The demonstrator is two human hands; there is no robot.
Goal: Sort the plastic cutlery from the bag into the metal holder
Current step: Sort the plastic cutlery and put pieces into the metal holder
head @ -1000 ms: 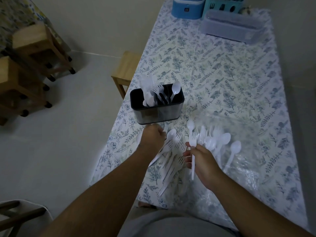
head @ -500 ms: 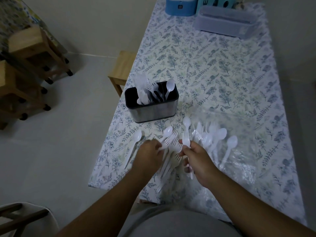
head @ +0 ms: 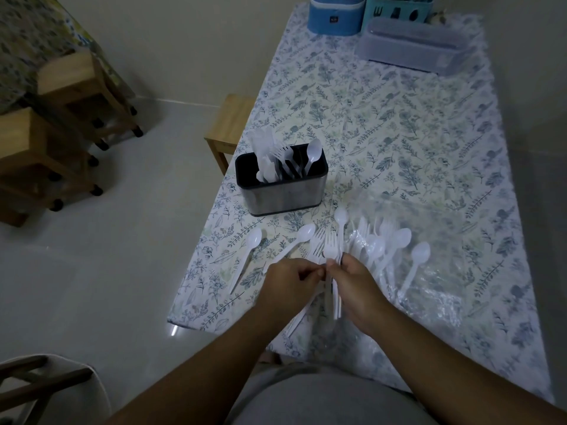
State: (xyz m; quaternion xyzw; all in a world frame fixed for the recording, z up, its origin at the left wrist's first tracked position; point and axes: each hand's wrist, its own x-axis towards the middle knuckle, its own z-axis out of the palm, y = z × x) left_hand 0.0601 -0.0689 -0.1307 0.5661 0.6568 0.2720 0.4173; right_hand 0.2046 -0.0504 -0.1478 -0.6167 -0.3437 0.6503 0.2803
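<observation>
The metal holder [head: 285,196] stands near the table's left edge with white knives, forks and a spoon upright in its compartments. White plastic forks and spoons [head: 380,243] lie spread on the clear plastic bag [head: 435,289] in front of me. My right hand [head: 356,283] is closed around a small bundle of white forks [head: 331,248] and a spoon, their heads pointing away from me. My left hand [head: 291,279] pinches at the same bundle, fingertips touching the right hand's. Two loose spoons [head: 253,240] lie on the cloth to the left.
A floral tablecloth [head: 399,133] covers the table. At the far end stand a blue container [head: 334,13], a teal caddy [head: 399,7] and a grey lidded box [head: 411,49]. Wooden stools [head: 230,127] stand on the floor to the left.
My left hand drew back from beside the holder and came to the right hand. A spoon now lies alone at the left. The right hand keeps its bundle.
</observation>
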